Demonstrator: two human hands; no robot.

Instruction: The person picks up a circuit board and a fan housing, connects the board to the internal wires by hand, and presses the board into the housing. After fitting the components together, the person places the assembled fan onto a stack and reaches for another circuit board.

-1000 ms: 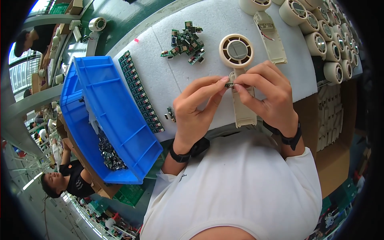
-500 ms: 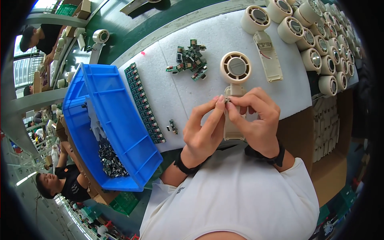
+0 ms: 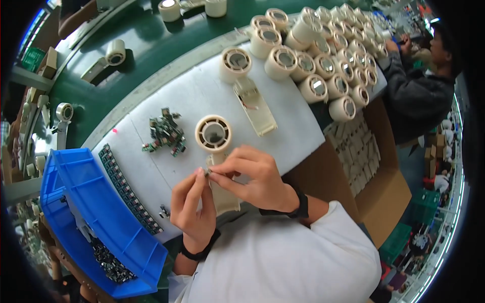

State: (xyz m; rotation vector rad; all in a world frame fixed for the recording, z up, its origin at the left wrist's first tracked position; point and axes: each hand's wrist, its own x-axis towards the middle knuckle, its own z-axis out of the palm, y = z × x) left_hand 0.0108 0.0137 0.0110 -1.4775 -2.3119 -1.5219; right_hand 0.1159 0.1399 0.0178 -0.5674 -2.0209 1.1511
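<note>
Green circuit board (image 3: 206, 171) pinched between both hands' fingers (image 3: 199, 177).

Bare white foam on the desk (image 3: 192, 96) lies open between the pile of small circuit boards (image 3: 164, 136) and the open cream handle shell (image 3: 255, 106). The far right corner is packed with round cream fan housings (image 3: 323, 60). A blue bin (image 3: 96, 222) blocks the left edge, with a circuit board strip (image 3: 129, 189) just beside it.

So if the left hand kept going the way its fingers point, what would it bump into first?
Probably the small part pinched at its fingertips, then the right hand beside it. The left hand points up and right, with the cream fan housing beyond; depth is unclear.
</note>
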